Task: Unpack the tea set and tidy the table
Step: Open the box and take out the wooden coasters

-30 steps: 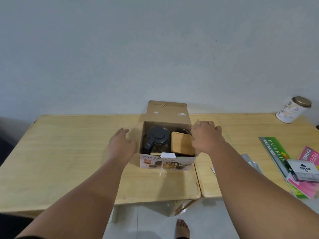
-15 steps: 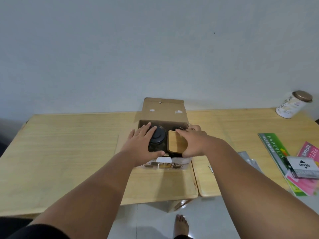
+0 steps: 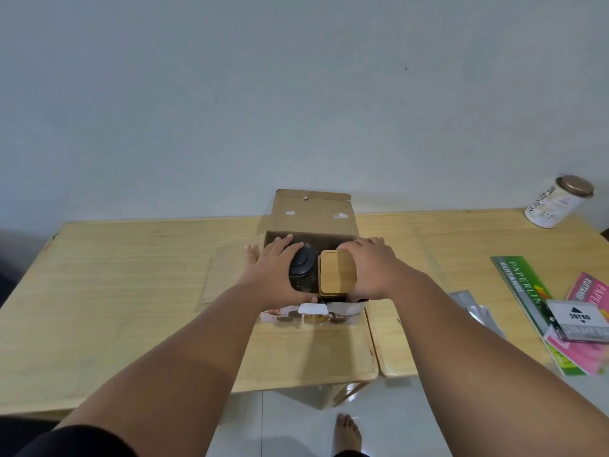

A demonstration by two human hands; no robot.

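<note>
Both hands have sunk deeper into the open brown cardboard box (image 3: 313,222) — left hand (image 3: 275,275) wraps the dark lidded glass teapot (image 3: 303,270), right hand (image 3: 370,270) grips the square bamboo lid (image 3: 336,273), both inside the box.

Left hand (image 3: 275,275), right hand (image 3: 370,270) outstretched, curled

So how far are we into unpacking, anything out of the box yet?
Done: the cardboard box is open, flaps up. In hand: left hand grips the dark teapot, right hand the bamboo-lidded piece, both inside the box. Left: nothing from the set shows on the table; the booklets and tin at the right remain untidied.
</note>
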